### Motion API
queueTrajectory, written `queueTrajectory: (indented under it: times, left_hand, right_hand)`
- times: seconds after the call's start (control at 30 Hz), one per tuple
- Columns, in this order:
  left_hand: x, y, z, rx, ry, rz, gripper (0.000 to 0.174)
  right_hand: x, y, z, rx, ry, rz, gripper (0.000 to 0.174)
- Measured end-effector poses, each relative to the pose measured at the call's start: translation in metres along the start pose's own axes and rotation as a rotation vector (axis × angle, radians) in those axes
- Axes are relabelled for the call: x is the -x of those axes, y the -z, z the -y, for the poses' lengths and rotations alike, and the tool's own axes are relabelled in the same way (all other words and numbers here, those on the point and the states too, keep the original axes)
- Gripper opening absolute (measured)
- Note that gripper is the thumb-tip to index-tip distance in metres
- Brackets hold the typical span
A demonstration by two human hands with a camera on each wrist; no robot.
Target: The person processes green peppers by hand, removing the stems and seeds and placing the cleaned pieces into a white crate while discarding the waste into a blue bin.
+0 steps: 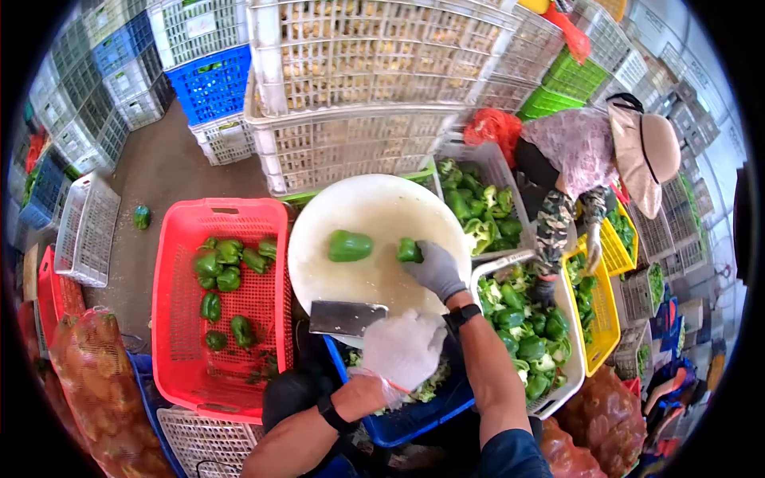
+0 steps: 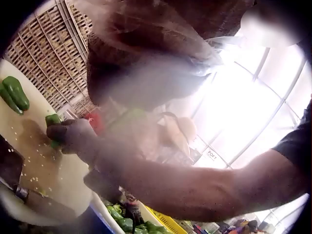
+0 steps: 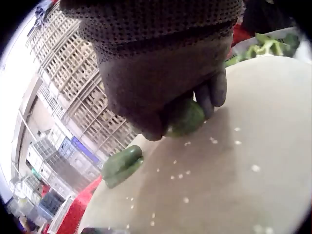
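Note:
My right hand point(image 1: 438, 271), in a grey glove, grips a green bell pepper point(image 1: 409, 251) on the round white chopping board point(image 1: 319, 291). In the right wrist view its fingers curl round the pepper point(image 3: 189, 118), close over the board. Another bell pepper point(image 1: 351, 245) lies on its side to the left. A cleaver point(image 1: 343, 319) lies at the board's near edge, its handle bare in the left wrist view. My left hand point(image 1: 406, 346), in a pale glove with a plastic cuff, is blurred beside the cleaver; its fingers are hidden. Pale seeds point(image 3: 180, 176) dot the board.
A red crate point(image 1: 171, 319) with bell peppers stands left of the board; a white bin point(image 1: 490, 271) of cut peppers stands right. Below the board is a blue bin point(image 1: 402, 434) with scraps. Stacked crates point(image 1: 358, 143) rise behind. Another person point(image 1: 570, 151) works at the right.

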State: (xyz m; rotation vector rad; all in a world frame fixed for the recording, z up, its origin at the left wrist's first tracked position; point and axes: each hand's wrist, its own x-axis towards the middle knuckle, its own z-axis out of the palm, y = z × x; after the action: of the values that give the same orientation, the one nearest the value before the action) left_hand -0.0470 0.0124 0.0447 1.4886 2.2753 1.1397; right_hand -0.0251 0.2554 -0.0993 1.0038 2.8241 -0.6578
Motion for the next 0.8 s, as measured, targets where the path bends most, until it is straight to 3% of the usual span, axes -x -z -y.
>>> queueTrajectory:
  times: [0.03, 0.1, 0.13, 0.23, 0.27, 0.37, 0.4, 0.47, 0.53, 0.57, 0.67, 0.73, 0.8]
  left_hand:
    - [0.003, -0.003, 0.002, -0.013, 0.008, 0.011, 0.008]
    - [0.003, -0.014, 0.01, -0.037, -0.037, -0.16, 0.006]
    - [0.003, -0.015, 0.013, -0.018, -0.029, -0.201, 0.007]
    - [-0.001, -0.02, 0.014, -0.039, 0.037, -0.209, 0.013]
    - [0.001, -0.02, 0.012, -0.006, 0.086, -0.09, 0.024]
    - [-0.001, -0.025, -0.007, 0.008, 0.073, 0.164, 0.033]
    - [0.002, -0.037, -0.005, -0.005, -0.066, 0.19, 0.039]
    - [0.004, -0.04, -0.017, -0.06, -0.157, 0.285, 0.043]
    - [0.006, -0.05, -0.023, -0.145, -0.274, 0.349, 0.046]
    - [0.006, -0.057, -0.023, -0.171, -0.303, 0.359, 0.044]
    - [0.01, -0.075, -0.019, -0.234, -0.378, 0.373, 0.032]
    - [0.017, -0.08, -0.016, -0.271, -0.4, 0.413, 0.033]
    - [0.014, -0.082, -0.014, -0.276, -0.43, 0.437, 0.034]
  right_hand:
    - [0.022, 0.0, -0.007, -0.341, -0.07, 0.02, 0.056]
    - [0.072, 0.008, -0.015, -1.021, -0.2, 0.04, 0.059]
    - [0.104, 0.016, -0.005, -1.521, -0.221, 0.008, 0.061]
    - [0.169, 0.019, -0.003, -1.516, 0.047, -0.122, 0.045]
    - [0.187, 0.023, 0.0, -1.536, 0.062, -0.128, 0.041]
    - [0.224, 0.03, 0.003, -1.528, 0.094, -0.129, 0.039]
    - [0.231, 0.029, -0.001, -1.468, 0.123, -0.139, 0.041]
    - [0.239, 0.027, -0.006, -1.326, 0.197, -0.173, 0.046]
    - [0.255, 0.042, -0.005, -1.298, 0.049, -0.133, 0.051]
    - [0.259, 0.05, -0.002, -1.64, -0.204, 0.045, 0.053]
    - [0.267, 0.046, -0.003, -1.553, -0.247, 0.069, 0.062]
    - [0.272, 0.06, 0.006, -1.465, -0.344, 0.155, 0.064]
    - [0.277, 0.05, 0.0, -1.48, -0.317, 0.158, 0.062]
